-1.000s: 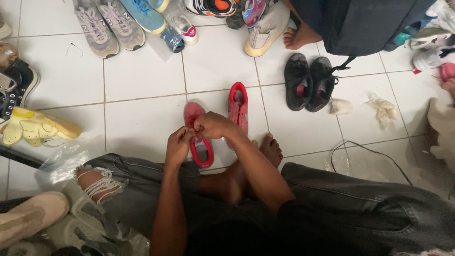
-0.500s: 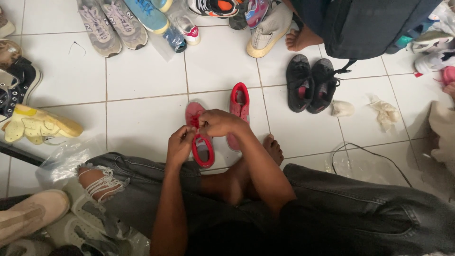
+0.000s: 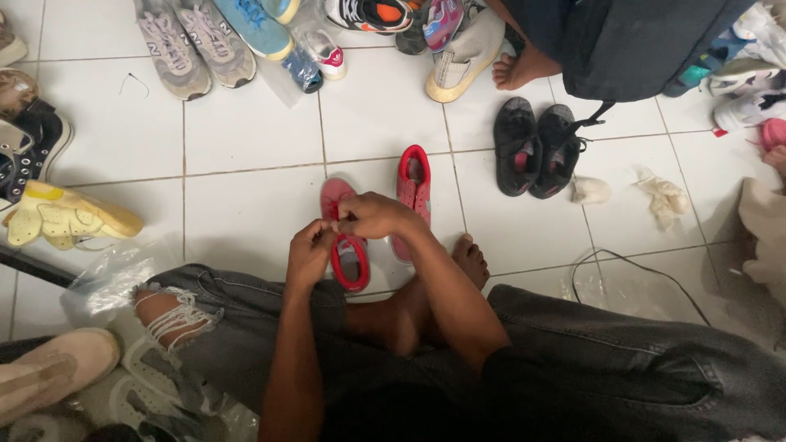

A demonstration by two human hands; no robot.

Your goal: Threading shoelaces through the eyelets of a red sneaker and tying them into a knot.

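Down on the white tiled floor (image 3: pixel 246 221), the person sits cross-legged in ripped grey jeans, and everything centres on the small pink shoe with the red rim (image 3: pixel 350 263) lying just in front of the knees. Both hands meet over its lace area: the left hand (image 3: pixel 309 255) pinches in from the near side, fingers curled tight on what looks like the lacing, while the right hand (image 3: pixel 375 216) closes over the front of the shoe, fingers bunched and gripping at the same spot. Held flat on the floor like that, the shoe stays steady for two-handed work. Its partner, the second pink shoe (image 3: pixel 412 190), lies just beside it on the far right, kept paired. Beyond that, a pair of black shoes (image 3: pixel 536 147) sits near another person's bare foot (image 3: pixel 524 69). Far left of the pink shoe lies a yellow sandal (image 3: pixel 70 217), and grey sneakers (image 3: pixel 192 45) line the far edge.
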